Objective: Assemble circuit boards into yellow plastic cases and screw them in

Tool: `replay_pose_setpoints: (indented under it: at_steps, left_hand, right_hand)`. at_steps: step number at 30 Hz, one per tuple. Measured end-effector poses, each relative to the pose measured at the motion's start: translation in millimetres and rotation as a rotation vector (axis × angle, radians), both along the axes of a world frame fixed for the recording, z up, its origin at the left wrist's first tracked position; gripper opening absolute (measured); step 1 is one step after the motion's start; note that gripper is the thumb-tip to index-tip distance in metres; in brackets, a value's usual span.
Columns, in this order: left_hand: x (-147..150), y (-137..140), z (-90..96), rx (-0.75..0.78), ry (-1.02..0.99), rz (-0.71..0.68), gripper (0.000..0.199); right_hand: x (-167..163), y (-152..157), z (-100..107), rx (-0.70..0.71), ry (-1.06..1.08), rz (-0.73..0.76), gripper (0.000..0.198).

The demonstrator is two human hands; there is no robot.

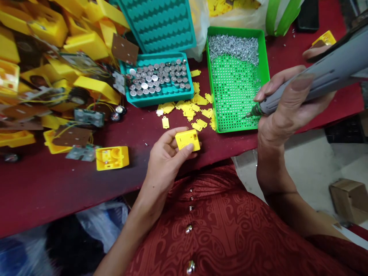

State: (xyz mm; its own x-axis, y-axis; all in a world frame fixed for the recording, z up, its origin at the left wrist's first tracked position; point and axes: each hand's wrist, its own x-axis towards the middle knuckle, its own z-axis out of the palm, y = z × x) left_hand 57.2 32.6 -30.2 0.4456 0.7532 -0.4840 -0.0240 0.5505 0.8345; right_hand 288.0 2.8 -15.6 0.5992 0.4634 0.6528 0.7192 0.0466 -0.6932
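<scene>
My left hand holds a small yellow plastic case near the table's front edge, thumb on its top face. On the right, my right hand is wrapped round a grey electric screwdriver. The tool's bit points down and left, over the green perforated tray. A heap of small silver screws fills the tray's far end. Small yellow plastic covers lie scattered left of the tray. Another yellow case, its hollow side up, rests on the table to the left.
A teal box with its lid raised contains many button cells. Yellow cases with wires and circuit boards are piled at the far left. A black phone and a yellow part lie at the back right. A cardboard box stands below.
</scene>
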Motion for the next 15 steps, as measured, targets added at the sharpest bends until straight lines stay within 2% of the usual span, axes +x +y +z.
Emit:
replay_pose_setpoints:
  at_steps: [6,8,9,11,13,15]
  left_hand:
    - [-0.9,-0.5,4.8,-0.026,-0.02,0.007,0.055]
    - [-1.5,0.0,7.3,-0.027,-0.022,-0.003,0.053]
    - [-1.7,0.2,8.3,-0.031,-0.028,-0.004,0.052]
    - [-1.4,-0.1,9.9,-0.05,-0.049,0.01,0.047]
    - [-0.5,-1.8,10.6,-0.074,-0.068,0.025,0.043]
    - [0.5,-4.6,10.7,-0.094,-0.074,0.021,0.042]
  right_hand:
    - [-3.6,7.0,-2.1,0.144,0.023,0.013,0.063]
    - [-3.4,4.3,1.9,0.133,0.007,-0.02,0.062]
    - [-1.9,0.1,6.0,0.076,-0.003,-0.029,0.063]
    - [5.6,-14.8,18.1,-0.128,-0.002,-0.003,0.068]
    - [19.5,-35.4,33.4,-0.367,0.048,0.105,0.071]
    - [38.5,-54.8,47.5,-0.43,0.159,0.258,0.07]
